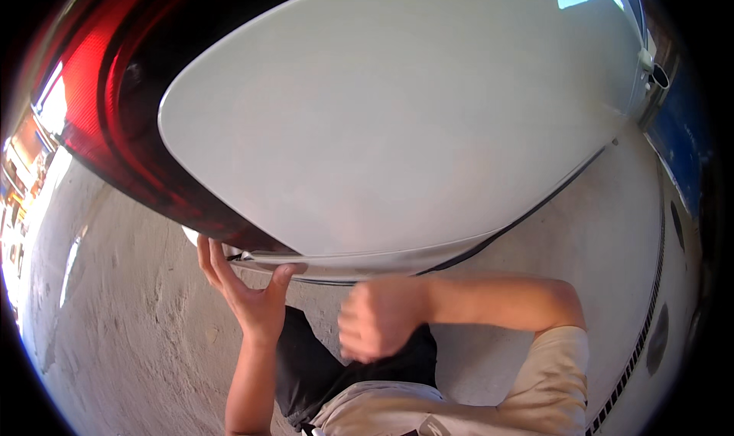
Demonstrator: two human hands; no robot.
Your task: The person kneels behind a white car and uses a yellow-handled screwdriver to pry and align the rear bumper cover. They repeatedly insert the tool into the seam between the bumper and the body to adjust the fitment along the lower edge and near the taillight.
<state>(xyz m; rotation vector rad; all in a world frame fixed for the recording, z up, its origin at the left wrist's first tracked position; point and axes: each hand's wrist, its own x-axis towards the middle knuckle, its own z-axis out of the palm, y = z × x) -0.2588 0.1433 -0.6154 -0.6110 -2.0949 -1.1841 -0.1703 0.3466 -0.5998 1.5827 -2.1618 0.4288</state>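
A large white car panel point(397, 130) fills the upper middle, with a red and dark tail light point(99, 92) along its left side. Below the panel's lower edge runs a narrow white bumper strip point(344, 265). My left hand point(248, 294) touches the strip near the tail light's lower tip, its fingers stretched up and its thumb spread wide on the strip. Just under the strip, my right hand point(381, 317) is closed in a fist, slightly blurred. Nothing sticks out of the fist; whether it touches the strip I cannot tell.
Rough grey concrete floor point(122, 283) spreads below the car. A dark drain grate point(642, 344) runs along the right. Beyond the panel's right end stand a blue board point(677, 145) and a round-ended pipe point(659, 76). My dark-trousered legs point(306, 359) are bent under the strip.
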